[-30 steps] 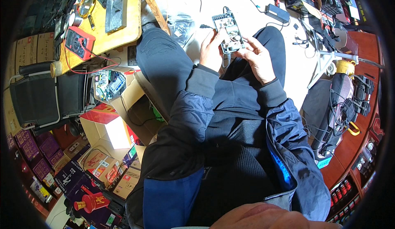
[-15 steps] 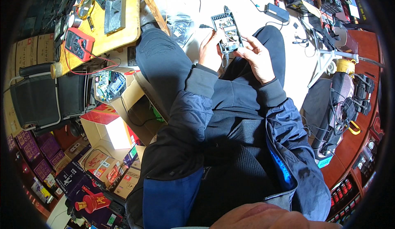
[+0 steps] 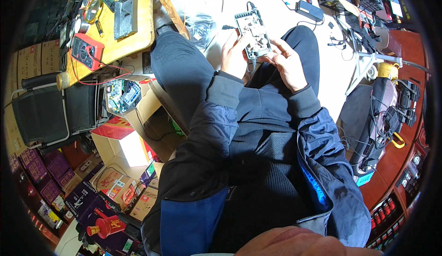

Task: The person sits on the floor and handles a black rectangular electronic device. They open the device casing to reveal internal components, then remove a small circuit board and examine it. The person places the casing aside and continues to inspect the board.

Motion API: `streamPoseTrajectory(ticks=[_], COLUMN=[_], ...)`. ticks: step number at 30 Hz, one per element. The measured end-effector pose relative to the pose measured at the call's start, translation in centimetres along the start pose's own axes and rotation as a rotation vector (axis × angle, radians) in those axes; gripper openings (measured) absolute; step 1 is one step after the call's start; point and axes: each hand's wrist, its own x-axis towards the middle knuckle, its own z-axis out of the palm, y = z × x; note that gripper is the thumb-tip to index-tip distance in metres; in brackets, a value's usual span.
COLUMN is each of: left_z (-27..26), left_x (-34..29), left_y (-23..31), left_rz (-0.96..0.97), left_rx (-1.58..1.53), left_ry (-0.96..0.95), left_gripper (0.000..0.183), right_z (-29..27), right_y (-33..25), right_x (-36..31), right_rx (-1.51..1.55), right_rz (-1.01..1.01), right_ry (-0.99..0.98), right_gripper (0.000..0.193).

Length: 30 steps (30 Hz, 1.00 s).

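Observation:
Between my knees I hold an opened power supply unit (image 3: 256,31), a black case with a pale, crowded circuit board showing inside. My left hand (image 3: 234,57) grips its left side, the thumb reaching over the edge. At the lower right corner, the fingers of my right hand (image 3: 286,61) are closed on the case. Cables leave the unit at both its far and near ends. Finer parts of the board are washed out by bright light.
To the left, a yellow wooden table (image 3: 142,26) bears a red multimeter (image 3: 86,52) and tools. Open cardboard boxes (image 3: 120,138) stand beside my left leg, one holding circuit boards (image 3: 123,95). A black power adapter (image 3: 309,11) and cables lie on the floor ahead.
The unit has tilted slightly in my hands, showing its board more squarely. My right fingers have shifted a little along its lower right edge. The left hand hardly differs.

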Motion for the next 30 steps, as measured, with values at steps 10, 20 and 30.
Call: streamPoseTrajectory(ticks=[10, 20, 30], left_z=[1.6, 1.6, 0.2], left_x=[-0.6, -0.8, 0.2], left_y=[1.6, 1.7, 0.0], left_rz=[0.040, 0.137, -0.022], left_rx=[0.105, 0.340, -0.074], left_ry=[-0.024, -0.014, 0.067], left_gripper=[0.030, 0.030, 0.036], right_z=[0.6, 0.5, -0.1], right_y=[-0.3, -0.3, 0.1], right_x=[0.1, 0.0, 0.1], right_rx=[-0.007, -0.006, -0.028], right_rz=[-0.007, -0.009, 0.013], right_ry=[-0.003, 0.006, 0.008], right_gripper=[0.063, 0.061, 0.060])
